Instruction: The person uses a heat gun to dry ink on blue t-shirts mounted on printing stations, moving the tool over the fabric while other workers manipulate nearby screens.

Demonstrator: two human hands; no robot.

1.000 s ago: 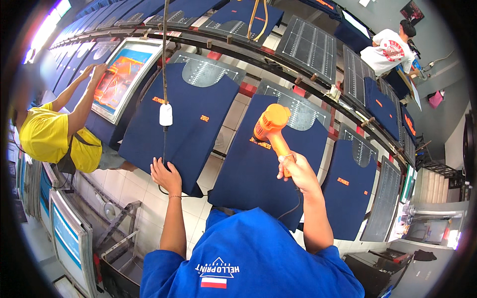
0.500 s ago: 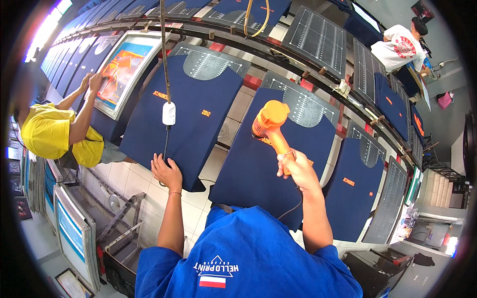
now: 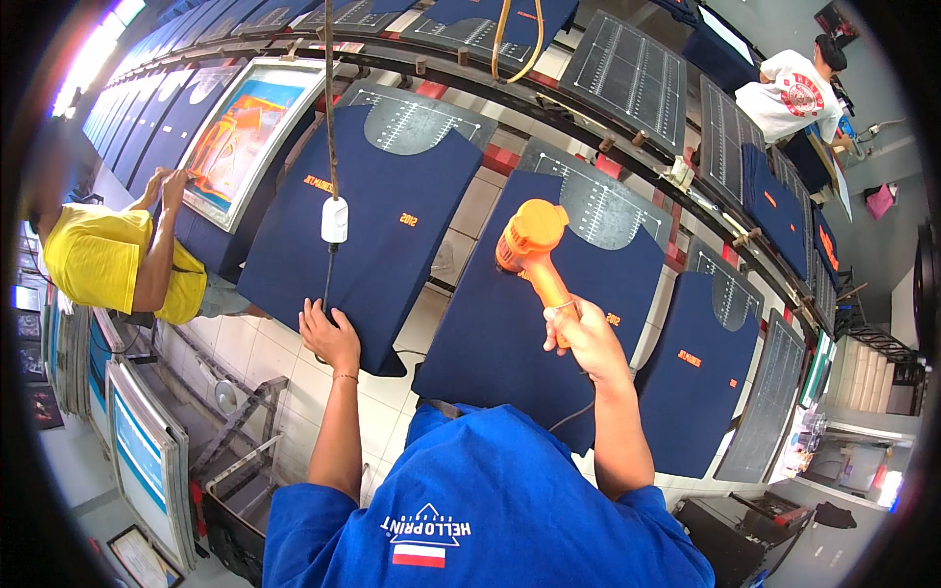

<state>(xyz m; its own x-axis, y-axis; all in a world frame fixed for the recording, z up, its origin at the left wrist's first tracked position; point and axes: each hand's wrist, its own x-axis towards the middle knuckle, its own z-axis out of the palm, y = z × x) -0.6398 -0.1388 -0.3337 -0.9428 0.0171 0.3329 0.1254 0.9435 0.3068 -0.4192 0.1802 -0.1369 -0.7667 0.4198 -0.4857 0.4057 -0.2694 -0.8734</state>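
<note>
My right hand (image 3: 588, 338) grips the handle of an orange hair dryer (image 3: 541, 245). The dryer's barrel hangs over a navy shirt piece (image 3: 490, 333) laid on a grey board, its open end toward the chest, where it covers most of an orange print. Small orange figures (image 3: 613, 319) show right of the handle. My left hand (image 3: 330, 335) lies with fingers spread on the near edge of another navy shirt piece (image 3: 392, 265) bearing orange prints. Just beyond those fingertips hangs a dark cord below a white plug connector (image 3: 334, 220); whether they touch it I cannot tell.
At left, a person in yellow (image 3: 108, 260) works over a framed printing screen (image 3: 245, 147) smeared with orange ink. A third navy piece (image 3: 696, 363) lies at right. A metal rail (image 3: 549, 103) runs behind the boards. Stacked frames (image 3: 147, 451) stand lower left.
The dryer's barrel has shifted slightly toward me and left, hiding more of the print. The person in yellow has drawn both hands nearer along the screen. My left hand stays put.
</note>
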